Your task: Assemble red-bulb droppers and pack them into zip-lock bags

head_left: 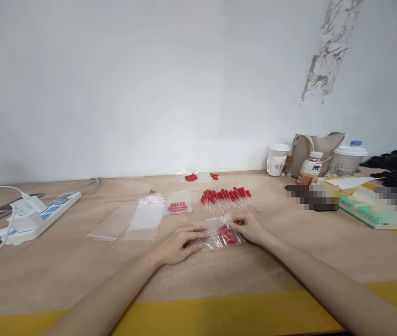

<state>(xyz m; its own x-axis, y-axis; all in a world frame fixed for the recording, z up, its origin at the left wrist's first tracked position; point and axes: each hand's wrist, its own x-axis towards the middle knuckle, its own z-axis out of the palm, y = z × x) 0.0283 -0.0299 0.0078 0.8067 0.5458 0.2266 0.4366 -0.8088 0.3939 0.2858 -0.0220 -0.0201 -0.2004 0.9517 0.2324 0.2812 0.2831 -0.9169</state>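
A clear plastic bag lies almost flat, its film wrinkled and shiny, with several bagged droppers inside: red bulbs bunched toward the right end, thin transparent stems pointing left. Just beyond it, loose droppers with matching red bulbs lie closely side by side in a row, stems toward the near side.

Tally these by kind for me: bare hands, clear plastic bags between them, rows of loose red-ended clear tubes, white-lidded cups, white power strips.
Bare hands, left hand and right hand: 2
Clear plastic bag between them: 1
Row of loose red-ended clear tubes (overlapping, uncounted singly): 1
White-lidded cups: 2
White power strip: 1
Total: 7
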